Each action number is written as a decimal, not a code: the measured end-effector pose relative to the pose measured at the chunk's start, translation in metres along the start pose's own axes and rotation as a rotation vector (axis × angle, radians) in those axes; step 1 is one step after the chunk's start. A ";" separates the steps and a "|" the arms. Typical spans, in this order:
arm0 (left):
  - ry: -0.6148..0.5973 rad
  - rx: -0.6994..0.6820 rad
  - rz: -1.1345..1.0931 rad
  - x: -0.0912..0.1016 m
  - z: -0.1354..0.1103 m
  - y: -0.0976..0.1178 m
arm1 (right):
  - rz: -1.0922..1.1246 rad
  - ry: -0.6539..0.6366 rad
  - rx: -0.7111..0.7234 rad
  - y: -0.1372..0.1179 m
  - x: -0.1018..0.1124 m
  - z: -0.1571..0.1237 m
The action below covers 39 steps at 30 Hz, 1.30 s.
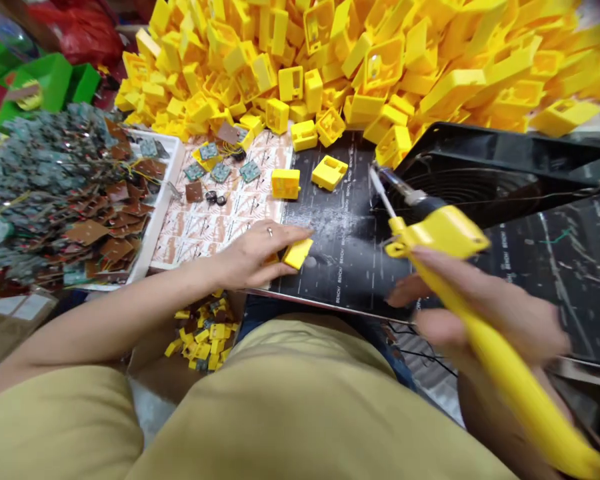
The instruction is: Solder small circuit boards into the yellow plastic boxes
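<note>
My left hand (253, 257) lies on the black work mat (350, 233), its fingers closed round a small yellow plastic housing (298, 253) that it presses against the mat. My right hand (480, 313) is wrapped round the yellow handle of a soldering iron (445, 233). The iron's metal tip (380, 187) points up and away, clear of the housing by a hand's width. Two more yellow housings (286, 183) (329, 172) sit loose on the mat farther back.
A huge heap of yellow housings (360, 60) fills the back. A white tray of circuit boards (70, 193) stands at the left, with a few boards (220, 172) on patterned paper. A black fan (480, 180) sits right. A box of yellow pieces (205, 337) is below the mat's edge.
</note>
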<state>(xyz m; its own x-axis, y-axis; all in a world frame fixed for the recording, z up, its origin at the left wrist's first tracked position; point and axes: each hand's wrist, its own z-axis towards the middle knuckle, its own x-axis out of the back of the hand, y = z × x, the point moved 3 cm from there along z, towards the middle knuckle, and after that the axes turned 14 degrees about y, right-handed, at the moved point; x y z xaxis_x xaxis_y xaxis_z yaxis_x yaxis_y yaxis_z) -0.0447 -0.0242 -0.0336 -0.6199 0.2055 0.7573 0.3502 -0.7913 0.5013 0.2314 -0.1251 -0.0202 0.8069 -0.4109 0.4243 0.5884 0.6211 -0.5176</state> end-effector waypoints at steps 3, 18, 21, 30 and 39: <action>0.133 0.109 -0.183 -0.013 -0.007 0.007 | 0.038 -0.032 0.052 -0.012 -0.039 0.012; 0.038 0.071 0.320 0.001 -0.037 0.016 | 0.006 -0.009 -0.115 -0.005 -0.089 0.011; 0.062 0.098 0.401 0.004 -0.037 0.012 | -0.104 -0.010 -0.042 -0.006 -0.100 0.010; 0.005 0.071 0.237 0.021 -0.050 0.005 | -0.366 -0.007 0.093 0.004 -0.076 0.014; -0.030 0.137 0.359 0.013 -0.040 0.006 | -0.379 -0.097 0.236 0.000 -0.079 0.004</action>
<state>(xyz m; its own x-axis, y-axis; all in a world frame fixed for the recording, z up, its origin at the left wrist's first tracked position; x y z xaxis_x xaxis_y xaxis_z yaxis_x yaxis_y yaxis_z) -0.0786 -0.0492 -0.0369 -0.4204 -0.0522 0.9058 0.6333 -0.7319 0.2517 0.1674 -0.0894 -0.0508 0.5214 -0.5810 0.6249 0.8046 0.5787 -0.1332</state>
